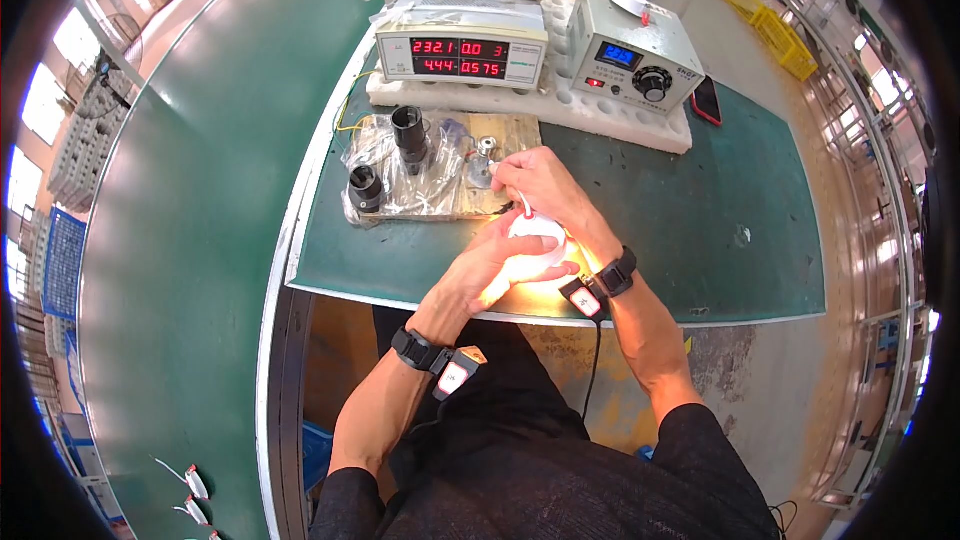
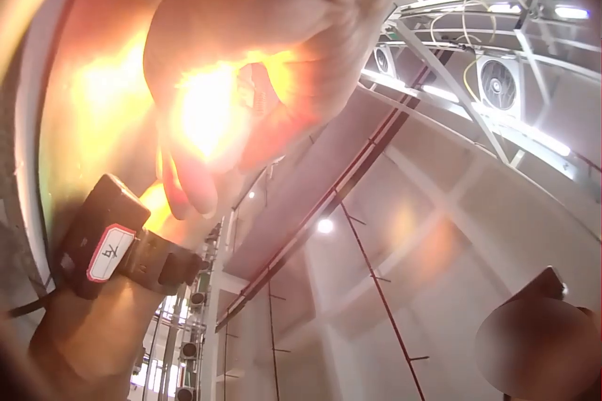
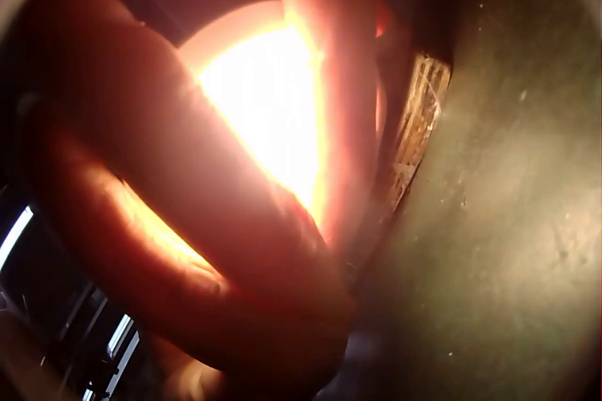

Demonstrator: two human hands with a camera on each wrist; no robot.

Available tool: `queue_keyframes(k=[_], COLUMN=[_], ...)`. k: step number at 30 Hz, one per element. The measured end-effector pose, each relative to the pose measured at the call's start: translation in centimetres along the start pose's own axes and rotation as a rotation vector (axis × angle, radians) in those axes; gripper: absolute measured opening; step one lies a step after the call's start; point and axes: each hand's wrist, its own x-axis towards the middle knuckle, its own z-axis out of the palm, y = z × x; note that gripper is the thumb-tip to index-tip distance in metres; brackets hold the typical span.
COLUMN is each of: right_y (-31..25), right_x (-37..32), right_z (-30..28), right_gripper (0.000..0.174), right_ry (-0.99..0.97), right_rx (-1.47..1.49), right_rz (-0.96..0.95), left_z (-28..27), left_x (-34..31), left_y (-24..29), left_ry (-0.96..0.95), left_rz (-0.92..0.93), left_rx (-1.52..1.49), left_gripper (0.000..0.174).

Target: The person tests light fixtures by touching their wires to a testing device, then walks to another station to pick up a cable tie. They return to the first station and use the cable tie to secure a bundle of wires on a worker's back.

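Closest to my head cam was the person's black shirt (image 1: pixel 600 480), filling the bottom of my feed. Past that, the lit lamp (image 1: pixel 540 233) was up over the front edge of the green tabletop (image 1: pixel 730 240), glaring hard enough to blow out both wrist cams. The left hand (image 1: pixel 500 262) had it cupped, thumb across the face and fingers underneath, I'd guess so it didn't tug on its white lead (image 1: pixel 527 206). The right hand (image 1: pixel 545 190) was bent in above, and looked to me like it was pinching that lead near the metal fitting (image 1: pixel 486 148); I couldn't make out the very tip. Figure the lamp was kept that close because the lead was short.

The fitting sat on a wooden board (image 1: pixel 515 130), beside a tall black socket (image 1: pixel 409 140) and a shorter one (image 1: pixel 366 189) on plastic wrap. Behind, a red-digit meter (image 1: pixel 465 56) and a dial box (image 1: pixel 638 52) stood on white foam (image 1: pixel 640 128), probably for cushioning, both displays facing the person, presumably for easy reading. A phone (image 1: pixel 706 101) lay just right of the box.
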Motion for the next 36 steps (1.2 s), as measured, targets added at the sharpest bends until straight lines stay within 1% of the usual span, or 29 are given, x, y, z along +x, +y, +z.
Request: queue_keyframes(k=[3,17,20,23,26,29,32,35,36], right_y=[0.2,0.0,-0.1,-0.2,-0.2,-0.4,-0.5,-0.7,-0.9], right_x=[0.1,0.1,0.0,-0.2,-0.1,-0.2,-0.2,-0.5,-0.5], right_z=[0.0,0.0,0.0,0.1,0.1,0.1,0.1,0.1,0.2], right_gripper=[0.035,0.035,0.035,0.034,0.034,0.034,0.034,0.033,0.032], right_ry=[-0.001,0.016,0.015,0.025,0.024,0.027,0.034,0.045,0.046], right_rx=[-0.038,-0.057,-0.063,-0.064,-0.050,-0.061,-0.055,-0.055,-0.059], right_rz=[-0.032,-0.038,-0.039,-0.026,-0.028,-0.014,0.007,0.036,0.045], left_z=[-0.5,-0.7,-0.5,-0.3,-0.1,-0.7,-0.9,-1.4,-1.5], left_x=[0.3,0.6,0.4,0.4,0.2,0.0,0.0,0.7,1.0], left_y=[-0.4,-0.7,-0.6,-0.5,-0.3,-0.3,-0.3,-0.7,-1.1], left_ry=[-0.003,0.024,0.021,0.026,0.017,-0.034,-0.033,0.067,0.063], left_rz=[0.014,0.005,0.001,-0.001,-0.022,-0.039,-0.041,-0.030,0.005], left_rx=[0.042,0.043,-0.003,0.029,-0.042,-0.122,-0.101,0.011,0.057], left_gripper=[0.039,0.035,0.036,0.035,0.035,0.038,0.040,0.039,0.039])
